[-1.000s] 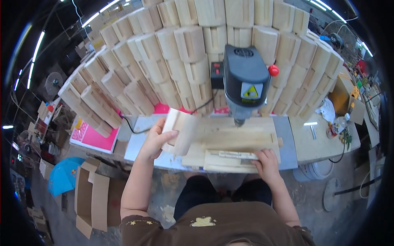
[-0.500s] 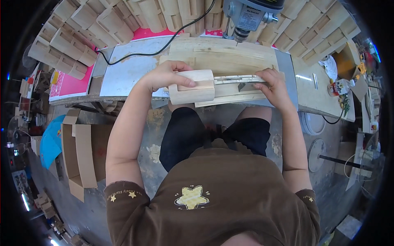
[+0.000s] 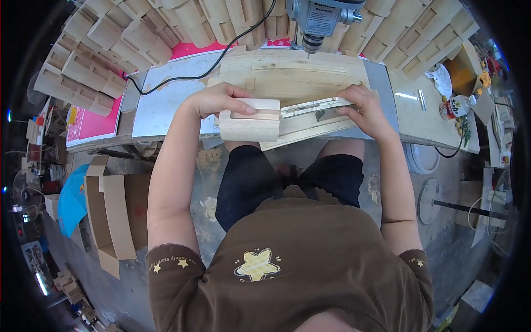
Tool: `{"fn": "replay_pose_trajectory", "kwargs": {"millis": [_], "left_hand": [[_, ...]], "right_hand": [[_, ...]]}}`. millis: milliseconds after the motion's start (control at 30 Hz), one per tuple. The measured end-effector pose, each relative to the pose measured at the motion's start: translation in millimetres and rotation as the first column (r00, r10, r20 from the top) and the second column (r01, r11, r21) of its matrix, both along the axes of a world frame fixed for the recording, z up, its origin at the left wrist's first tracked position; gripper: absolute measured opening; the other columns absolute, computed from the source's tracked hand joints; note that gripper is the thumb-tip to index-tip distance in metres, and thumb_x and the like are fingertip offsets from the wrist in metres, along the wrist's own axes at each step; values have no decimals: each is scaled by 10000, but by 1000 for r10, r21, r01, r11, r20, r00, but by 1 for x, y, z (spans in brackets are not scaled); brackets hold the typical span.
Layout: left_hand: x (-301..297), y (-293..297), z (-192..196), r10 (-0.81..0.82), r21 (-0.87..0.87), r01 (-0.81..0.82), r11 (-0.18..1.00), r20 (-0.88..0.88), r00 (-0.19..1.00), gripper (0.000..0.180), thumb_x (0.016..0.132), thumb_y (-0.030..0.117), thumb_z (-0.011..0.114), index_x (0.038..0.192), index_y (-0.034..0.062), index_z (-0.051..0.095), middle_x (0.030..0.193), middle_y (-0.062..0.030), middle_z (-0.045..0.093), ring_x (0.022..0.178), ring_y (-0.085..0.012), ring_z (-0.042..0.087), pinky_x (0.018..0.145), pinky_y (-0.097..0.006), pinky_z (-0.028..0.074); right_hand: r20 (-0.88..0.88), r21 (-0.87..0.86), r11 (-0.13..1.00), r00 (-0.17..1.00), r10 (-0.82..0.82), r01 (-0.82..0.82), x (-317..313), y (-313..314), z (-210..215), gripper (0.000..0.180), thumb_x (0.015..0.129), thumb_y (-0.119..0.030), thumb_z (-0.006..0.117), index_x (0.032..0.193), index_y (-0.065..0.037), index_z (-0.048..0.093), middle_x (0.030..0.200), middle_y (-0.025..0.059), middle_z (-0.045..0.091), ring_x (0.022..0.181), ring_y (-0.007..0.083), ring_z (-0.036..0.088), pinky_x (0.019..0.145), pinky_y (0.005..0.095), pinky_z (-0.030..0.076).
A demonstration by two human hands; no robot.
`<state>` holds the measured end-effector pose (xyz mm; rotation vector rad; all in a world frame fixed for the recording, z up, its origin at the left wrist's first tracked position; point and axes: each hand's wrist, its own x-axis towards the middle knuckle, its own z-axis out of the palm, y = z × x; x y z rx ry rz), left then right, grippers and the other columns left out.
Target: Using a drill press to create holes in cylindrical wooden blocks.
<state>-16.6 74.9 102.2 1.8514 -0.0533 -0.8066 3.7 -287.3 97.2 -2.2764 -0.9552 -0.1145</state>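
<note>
The drill press (image 3: 319,19) is cut off by the top edge, so only its lower body and chuck show. The far face of the wooden block (image 3: 249,122) is hidden behind the left hand's fingers, and what exactly the metal strip (image 3: 315,107) is fastened to is hard to make out. The right hand's fingertips curl out of sight over the strip's end.

The surface (image 3: 166,105) is a grey-topped bench with a pale wooden board (image 3: 298,74) lying on it under the drill, beyond both sets of fingers. A black cable (image 3: 204,69) runs across it to the left of the fingers. Stacks of curved wooden blocks (image 3: 94,61) stand along the far side, and a pink sheet (image 3: 91,124) lies at the left end. Flattened cardboard (image 3: 110,216) leans on the concrete floor (image 3: 199,182) below, next to a blue plastic thing (image 3: 72,199). A bottle (image 3: 456,105) and small clutter sit far to the right of the right fingers.

The left hand (image 3: 218,99) reaches from a bare forearm and closes over the top of the wooden block, fingers (image 3: 243,108) hooked into its slot, holding it at the near edge of the surface. The right hand (image 3: 362,105) closes on the right end of the metal strip, which points toward the block, just beside the left fingers. Both elbows are bent outward over the person's lap.
</note>
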Motion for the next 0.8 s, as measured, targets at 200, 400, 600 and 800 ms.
{"fn": "replay_pose_trajectory", "kwargs": {"millis": [200, 400, 600, 800], "left_hand": [[-9, -7, -8, 125, -31, -125, 992, 14, 992, 530, 671, 306, 767, 1106, 27, 651, 962, -67, 662, 841, -133, 600, 706, -252, 443], [-10, -5, -8, 170, -2, -170, 985, -25, 985, 500, 700, 246, 745, 1116, -8, 635, 1029, -86, 657, 930, -147, 595, 840, -256, 439], [-1, -7, -8, 134, 4, -134, 991, -105, 985, 477, 718, 248, 733, 1099, -20, 636, 1000, -83, 659, 892, -138, 600, 801, -246, 452], [-6, -36, -9, 242, -16, -241, 970, 25, 970, 513, 792, 372, 678, 1108, -27, 610, 1015, -92, 633, 948, -145, 573, 812, -257, 454]], "right_hand": [[57, 0, 998, 997, -59, 59, -6, 1, -4, 288, 708, -107, 708, 982, -70, 627, 875, 86, 589, 882, 289, 525, 783, 382, 430], [93, 30, 996, 992, -83, 80, -6, 2, -5, 294, 694, -109, 713, 975, -74, 635, 861, 84, 581, 858, 292, 526, 761, 383, 432], [72, 8, 998, 995, -65, 65, -5, 0, -5, 300, 699, -56, 695, 988, -58, 612, 886, 83, 576, 886, 287, 526, 775, 373, 427], [99, 42, 996, 991, -86, 82, -7, 2, -6, 294, 686, -98, 713, 968, -71, 635, 860, 88, 579, 851, 296, 524, 754, 397, 436]]}}
